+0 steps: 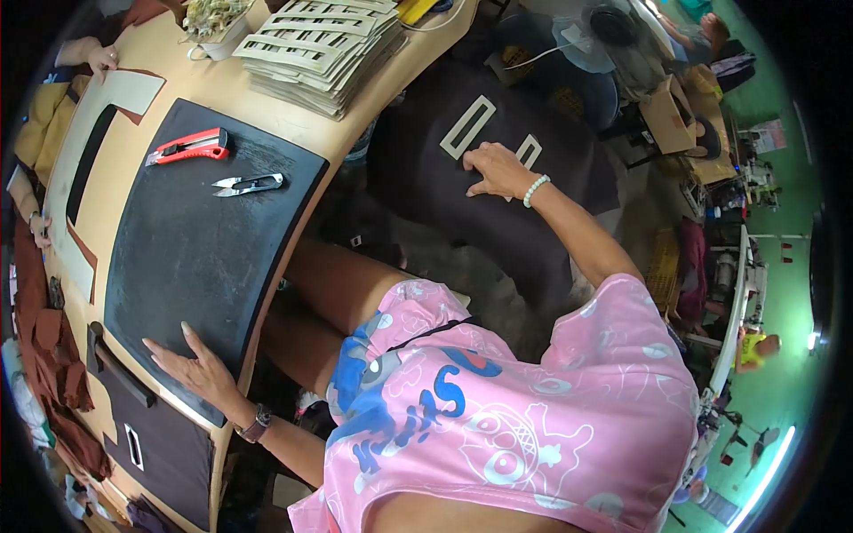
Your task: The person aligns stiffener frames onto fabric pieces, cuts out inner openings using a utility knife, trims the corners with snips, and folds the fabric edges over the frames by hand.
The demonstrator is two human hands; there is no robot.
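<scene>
At one o'clock, pale frames are laid on dark cloth by the curled right hand; pinching cannot be told. At eight, the left hand is spread over a mat presumably placed to shield the table.

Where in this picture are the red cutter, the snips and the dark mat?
Red cutter (190,147): head view, middle of its body.
Snips (243,186): head view, around their middle.
Dark mat (201,258): head view, bare surface.

Left hand, fingers straight and parted; right arm outstretched, right hand loosely bent.
</scene>
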